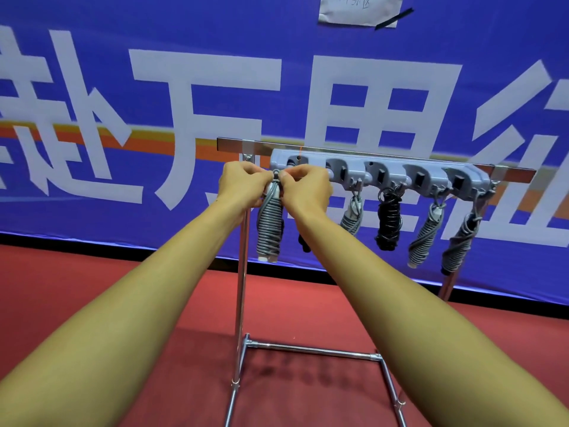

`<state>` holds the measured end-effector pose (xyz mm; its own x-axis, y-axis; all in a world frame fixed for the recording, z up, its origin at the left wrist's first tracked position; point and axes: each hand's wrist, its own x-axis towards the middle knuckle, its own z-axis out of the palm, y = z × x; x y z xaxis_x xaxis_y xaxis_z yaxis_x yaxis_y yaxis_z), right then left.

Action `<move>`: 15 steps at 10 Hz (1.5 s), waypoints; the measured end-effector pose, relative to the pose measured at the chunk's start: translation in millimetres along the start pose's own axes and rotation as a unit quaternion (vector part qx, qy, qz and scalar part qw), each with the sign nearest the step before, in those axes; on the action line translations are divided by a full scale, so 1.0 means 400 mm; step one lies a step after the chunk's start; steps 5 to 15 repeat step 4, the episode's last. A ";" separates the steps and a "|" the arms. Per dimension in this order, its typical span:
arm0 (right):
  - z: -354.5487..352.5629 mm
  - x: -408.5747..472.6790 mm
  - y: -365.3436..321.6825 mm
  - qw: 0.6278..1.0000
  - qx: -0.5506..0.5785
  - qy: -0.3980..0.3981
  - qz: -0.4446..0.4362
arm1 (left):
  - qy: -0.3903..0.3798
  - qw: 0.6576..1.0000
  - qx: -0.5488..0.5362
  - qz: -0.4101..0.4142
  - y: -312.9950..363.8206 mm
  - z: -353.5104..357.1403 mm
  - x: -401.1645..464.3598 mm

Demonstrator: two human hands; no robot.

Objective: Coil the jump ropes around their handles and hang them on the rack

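At the left end of the grey hook rail (381, 171), both hands meet over a coiled grey jump rope (270, 232). To the left of that rail end, the left hand (241, 183) pinches the rope's top loop with curled fingers; the right hand (304, 188), just below the rail's first slot, pinches the same loop from the other side. The coil hangs down between the two wrists, its pale handle ends showing at the bottom. Whether the loop is on a hook cannot be told.

Further right under the rail hang four more bundles: a grey coiled rope (352, 215), a black coiled rope (388, 224), another grey coiled rope (426, 232) and a grey-and-black coiled rope (460, 241) at the rail's right end. A small dark piece shows beside the right wrist, unclear.

The rail sits on a chrome rack (241, 288) standing on red carpet (92, 272). Behind the rail a blue banner (184, 32) carries large white characters, with "万" and "里" legible. A taped paper note (360, 9) above has handwriting too blurred to read.
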<state>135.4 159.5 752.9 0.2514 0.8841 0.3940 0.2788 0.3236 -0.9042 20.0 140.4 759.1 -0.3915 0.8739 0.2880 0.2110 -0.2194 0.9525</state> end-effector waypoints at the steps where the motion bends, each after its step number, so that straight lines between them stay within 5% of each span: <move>1: 0.008 -0.009 0.007 1.000 -0.007 -0.003 0.006 | -0.005 1.000 0.016 0.006 -0.012 -0.001 0.004; 4: -0.050 -0.061 0.006 0.995 -0.058 -0.067 -0.055 | -0.018 0.987 0.123 0.102 -0.043 -0.023 -0.039; 15: -0.050 -0.061 0.006 0.995 -0.058 -0.067 -0.055 | -0.018 0.987 0.123 0.102 -0.043 -0.023 -0.039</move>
